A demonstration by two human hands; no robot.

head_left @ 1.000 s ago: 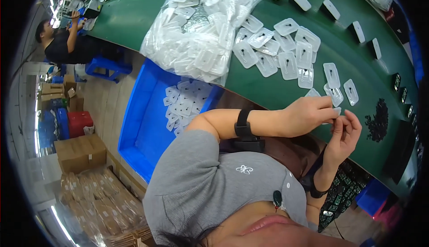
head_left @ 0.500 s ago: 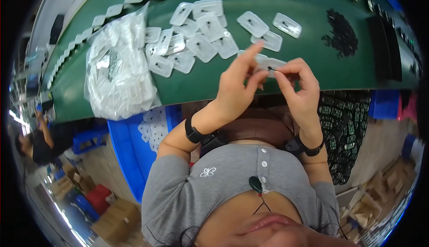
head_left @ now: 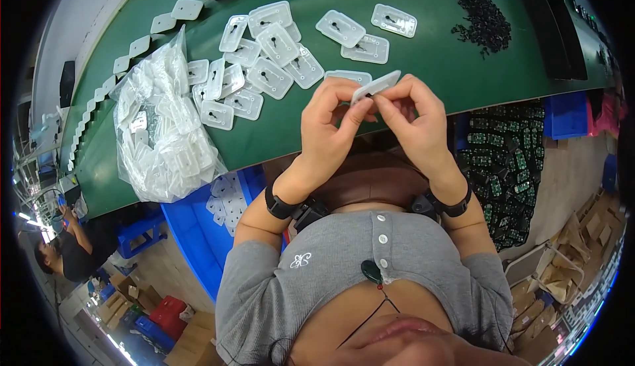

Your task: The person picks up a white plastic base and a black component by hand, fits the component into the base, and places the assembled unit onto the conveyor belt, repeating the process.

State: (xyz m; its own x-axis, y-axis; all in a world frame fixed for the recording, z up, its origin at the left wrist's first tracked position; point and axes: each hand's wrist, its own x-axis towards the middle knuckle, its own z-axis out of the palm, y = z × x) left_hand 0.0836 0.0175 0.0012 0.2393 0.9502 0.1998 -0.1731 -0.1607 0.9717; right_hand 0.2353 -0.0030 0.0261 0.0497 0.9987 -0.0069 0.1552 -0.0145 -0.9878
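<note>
Left fingers [head_left: 355, 114] pinch a tilted white plate [head_left: 378, 85] — right fingers [head_left: 391, 112] against it, grip unclear.

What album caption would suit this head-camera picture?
Left hand and right hand hold a pale plastic cover at a green table, with loose covers and piled black parts beyond.

Place: a factory assembly workshop
Bench [head_left: 423, 48]: long, green, stretching beyond my left hand [head_left: 331, 124]
Bagged white plates [head_left: 169, 124]: in bulk, left of that hand
Black parts [head_left: 483, 25]: heaped beyond my right hand [head_left: 423, 118]
Circuit boards [head_left: 506, 174]: massed to its right
</note>
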